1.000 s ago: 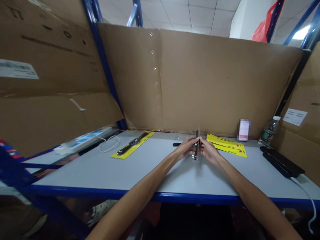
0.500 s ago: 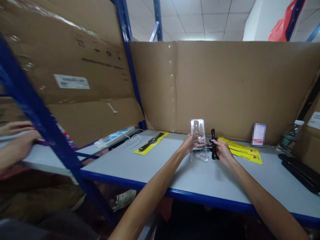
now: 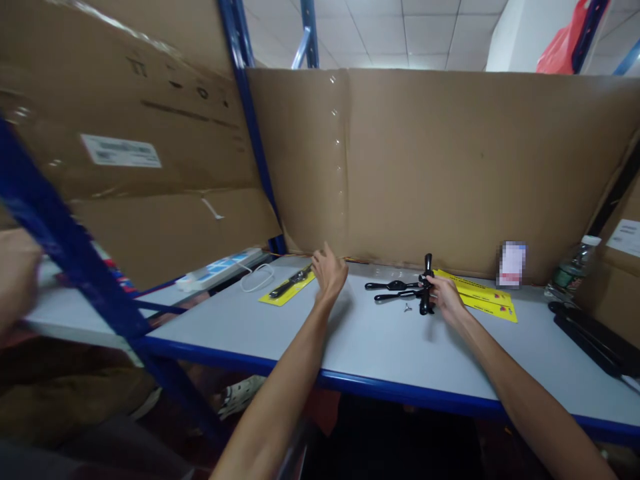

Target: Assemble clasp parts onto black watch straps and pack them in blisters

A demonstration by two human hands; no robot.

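My left hand (image 3: 330, 270) is raised over the table with its fingers apart and nothing in it, just right of a yellow card (image 3: 287, 291) that bears a black tool (image 3: 284, 288). My right hand (image 3: 445, 296) grips a black two-handled tool (image 3: 427, 287), held upright. To its left lie two more black tools (image 3: 393, 285), and a small metal piece (image 3: 407, 308) is below them. A clear plastic shell (image 3: 387, 272) lies behind these tools, near the cardboard. Several yellow cards (image 3: 480, 298) are beyond my right hand.
At the right are a bottle (image 3: 573, 270) and a black case (image 3: 595, 340). A power strip (image 3: 220, 268) with a white cable is on the left, past a blue post (image 3: 75, 227). Cardboard (image 3: 425, 167) stands behind the table (image 3: 375, 347). Another person's arm (image 3: 17, 273) is at far left.
My left hand has let go of the clear plastic shell and moved left toward the card with the tool. My right hand keeps its grip on the black tool.
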